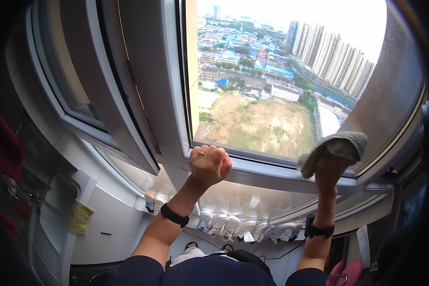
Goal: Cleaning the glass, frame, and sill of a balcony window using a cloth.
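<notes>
My right hand [330,173] grips a grey-green cloth [346,143] at the lower right corner of a large window pane [257,132]. The cloth is bunched over the fingers, which it partly hides. My left hand [210,164], with a ring on one finger, is closed in a fist at the lower left corner of the white window frame [264,168]. No object shows in that fist, though its palm side is hidden. Dark bands circle both forearms.
Several white shoes [232,225] stand in a row along the low glass below the window. A narrow casement sash [136,143] stands ajar at left. Farther left are a sink [57,211] and a yellow-green cloth [80,216] over its edge. Pink slippers [348,273] are at lower right. A cable [284,256] crosses the floor.
</notes>
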The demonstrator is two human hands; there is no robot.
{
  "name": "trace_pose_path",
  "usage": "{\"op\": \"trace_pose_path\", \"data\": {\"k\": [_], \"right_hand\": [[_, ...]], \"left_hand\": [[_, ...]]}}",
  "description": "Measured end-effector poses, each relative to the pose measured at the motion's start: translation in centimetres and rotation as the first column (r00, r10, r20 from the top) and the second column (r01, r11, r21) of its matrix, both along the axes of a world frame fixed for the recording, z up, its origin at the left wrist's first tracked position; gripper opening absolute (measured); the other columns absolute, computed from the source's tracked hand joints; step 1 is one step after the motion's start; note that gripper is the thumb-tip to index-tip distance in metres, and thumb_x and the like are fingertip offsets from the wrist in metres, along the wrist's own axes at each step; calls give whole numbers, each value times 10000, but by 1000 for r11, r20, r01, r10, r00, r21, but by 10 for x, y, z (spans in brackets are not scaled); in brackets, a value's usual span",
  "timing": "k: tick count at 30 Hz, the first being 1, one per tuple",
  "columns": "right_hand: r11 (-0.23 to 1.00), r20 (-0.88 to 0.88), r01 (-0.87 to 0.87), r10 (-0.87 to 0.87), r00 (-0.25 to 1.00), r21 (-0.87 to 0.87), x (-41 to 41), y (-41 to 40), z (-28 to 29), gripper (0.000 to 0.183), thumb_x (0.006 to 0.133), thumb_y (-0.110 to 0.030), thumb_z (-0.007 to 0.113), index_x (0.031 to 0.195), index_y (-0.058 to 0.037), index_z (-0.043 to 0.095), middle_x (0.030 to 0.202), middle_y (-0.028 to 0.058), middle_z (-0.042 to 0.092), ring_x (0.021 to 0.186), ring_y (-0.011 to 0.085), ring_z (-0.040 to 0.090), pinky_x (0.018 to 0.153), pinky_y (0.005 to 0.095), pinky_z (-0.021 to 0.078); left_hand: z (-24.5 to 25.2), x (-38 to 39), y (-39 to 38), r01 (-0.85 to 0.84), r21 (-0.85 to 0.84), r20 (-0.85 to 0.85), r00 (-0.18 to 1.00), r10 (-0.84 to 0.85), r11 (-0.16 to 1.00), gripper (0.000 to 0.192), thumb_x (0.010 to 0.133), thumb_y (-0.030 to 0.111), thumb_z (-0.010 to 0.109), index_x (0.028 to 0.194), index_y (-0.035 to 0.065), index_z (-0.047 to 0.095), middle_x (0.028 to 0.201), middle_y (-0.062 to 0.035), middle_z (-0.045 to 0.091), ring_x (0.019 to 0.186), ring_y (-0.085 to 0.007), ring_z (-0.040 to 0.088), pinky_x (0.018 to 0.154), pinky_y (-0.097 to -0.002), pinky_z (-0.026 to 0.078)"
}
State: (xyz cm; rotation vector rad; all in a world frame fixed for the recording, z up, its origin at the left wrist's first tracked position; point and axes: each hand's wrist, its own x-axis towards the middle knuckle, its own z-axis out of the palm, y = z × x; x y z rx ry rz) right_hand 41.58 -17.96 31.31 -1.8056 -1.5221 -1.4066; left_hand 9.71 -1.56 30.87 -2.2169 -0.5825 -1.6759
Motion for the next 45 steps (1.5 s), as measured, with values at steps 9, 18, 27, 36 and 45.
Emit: {"op": "trace_pose_path", "data": {"k": [9, 18, 27, 36, 45], "right_hand": [[853, -537, -62, 380, 753, 518, 127, -52, -54, 356, 932, -218, 474, 1161, 52, 499, 1158, 129, 545, 1048, 224, 518, 950, 353, 378], [824, -478, -86, 406, 779, 560, 15, 2, -33, 198, 913, -136, 494, 970, 31, 585, 916, 138, 624, 858, 263, 599, 820, 377, 451], [916, -209, -387, 402, 892, 106, -152, 60, 21, 352, 851, -178, 487, 1158, -26, 563, 1191, 207, 513, 1176, 424, 378, 1007, 553, 192], [798, -284, -583, 529, 799, -153, -208, 51, 20, 420, 716, -81, 599, 1133, -68, 549, 1017, 121, 526, 1000, 290, 465, 884, 440, 326], [922, -140, -385, 376, 916, -46, -146, 22, -34, 387, 696, -121, 648, 1062, -204, 555, 1067, 71, 478, 1057, 288, 418, 904, 445, 280]], "left_hand": [[2, 7, -3, -56, 14, -18, 998, 56, 998, 112, 675, 137, 545, 648, 124, 437, 534, -6, 402, 456, -173, 422, 493, -323, 289], [1, 10, -3, -15, 4, 1, 1000, 15, 1000, 141, 667, 142, 561, 646, 125, 423, 548, -5, 386, 456, -152, 421, 482, -308, 283], [-4, 2, 3, 31, 6, 0, 1000, -31, 999, 127, 674, 159, 584, 671, 98, 474, 541, -26, 396, 443, -179, 407, 470, -319, 271], [-9, -4, 7, 247, -56, 95, 966, -241, 967, 160, 709, 229, 610, 780, 88, 587, 699, -36, 560, 587, -183, 527, 557, -323, 357], [-4, 1, 1, -10, -11, -20, 1000, 10, 1000, 52, 702, 102, 531, 673, 80, 492, 555, -46, 432, 490, -227, 433, 516, -346, 323]]}}
